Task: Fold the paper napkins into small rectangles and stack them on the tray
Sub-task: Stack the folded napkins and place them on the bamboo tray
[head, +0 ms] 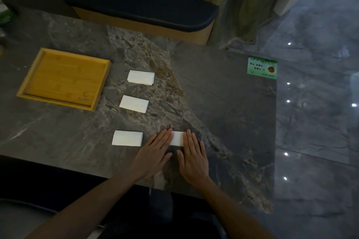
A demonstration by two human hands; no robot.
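Note:
A folded white napkin (177,138) lies near the table's front edge, with both hands flat on it. My left hand (153,156) presses its left end with straight fingers. My right hand (193,158) presses its right end the same way. Three more folded white napkins lie to the left: one (127,138) beside my left hand, one (134,103) farther back, and one (141,77) behind that. A wooden tray (64,78) with nothing in it sits at the left of the table.
The dark marble table (223,103) ends at the right, where a green card (262,67) lies near its far right corner. A dark cushioned bench (145,7) stands behind the table. Glossy floor lies to the right.

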